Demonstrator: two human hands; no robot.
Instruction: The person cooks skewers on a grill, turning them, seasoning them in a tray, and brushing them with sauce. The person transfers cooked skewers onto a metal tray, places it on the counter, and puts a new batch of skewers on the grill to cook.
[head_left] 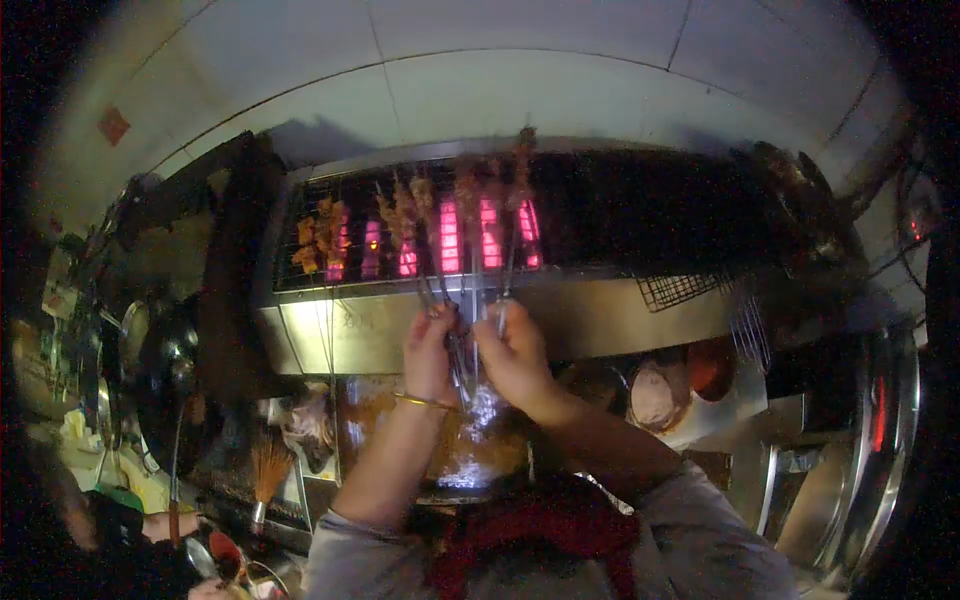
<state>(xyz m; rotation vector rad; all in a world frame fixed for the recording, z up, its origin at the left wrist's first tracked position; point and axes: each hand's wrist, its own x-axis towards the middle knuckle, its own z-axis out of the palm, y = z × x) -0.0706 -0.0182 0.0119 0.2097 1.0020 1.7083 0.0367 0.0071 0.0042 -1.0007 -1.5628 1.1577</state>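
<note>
Both of my hands are closed around the handle ends of meat skewers, held over a grill (pixel 640 215). My left hand (pixel 428 355), with a gold bangle at the wrist, grips skewers whose meat (pixel 405 208) lies above the glowing burners. Close beside it, my right hand (pixel 512 352) grips more skewers, their meat (pixel 522 165) reaching toward the back of the grill and blurred. How many sticks each hand holds I cannot make out. Further left, other skewers with orange-brown pieces (pixel 318 238) rest on the grate, apart from my hands.
Pink-lit burners (pixel 449 237) glow under the grate. Below the grill's steel front is a brown, shiny tray (pixel 500 440). Bowls (pixel 658 396) stand right, a wire rack (pixel 680 291) above them. At lower left are a brush (pixel 268 475) and another person's hand (pixel 172 525).
</note>
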